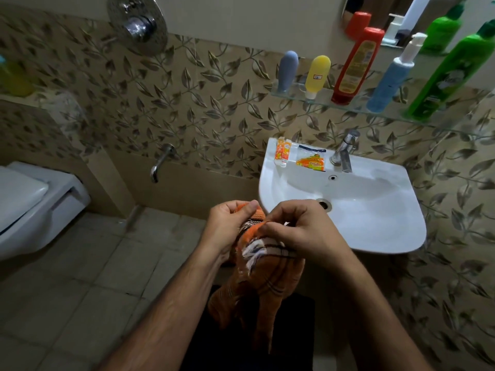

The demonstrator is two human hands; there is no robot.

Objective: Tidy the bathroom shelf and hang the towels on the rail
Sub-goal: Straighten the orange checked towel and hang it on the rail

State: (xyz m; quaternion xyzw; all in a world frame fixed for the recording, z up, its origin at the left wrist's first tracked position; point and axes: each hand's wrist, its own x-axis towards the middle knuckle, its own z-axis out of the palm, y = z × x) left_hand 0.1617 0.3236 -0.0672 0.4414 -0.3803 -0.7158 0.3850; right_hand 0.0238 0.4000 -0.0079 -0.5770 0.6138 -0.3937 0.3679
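Both hands meet in front of the near edge of the sink (388, 236), each clamped on an orange towel (263, 285) with dark stripes and a white fringe. The left hand (230, 223) has its fingers curled round a bunched upper part of the cloth, thumb on top; the right hand (297, 226) pinches an edge of the cloth just beside it, so the two hands are nearly touching. The rest of the towel hangs down between the forearms toward the floor. On the far wall, up and to the right, a glass shelf (292, 96) carries a row of bottles: a grey-blue tube (288, 70) and a yellow tube (317, 76) standing cap down, then a red bottle (357, 66), a blue pump bottle (389, 80) and a green bottle (452, 76) further right. On the far left rim of the sink lie a small orange and white tube (281, 155) and an orange sachet (311, 162), with the tap (344, 151) to their right. A toilet (34, 199) stands at the left, and a wall spout (160, 163) sits between it and the sink.
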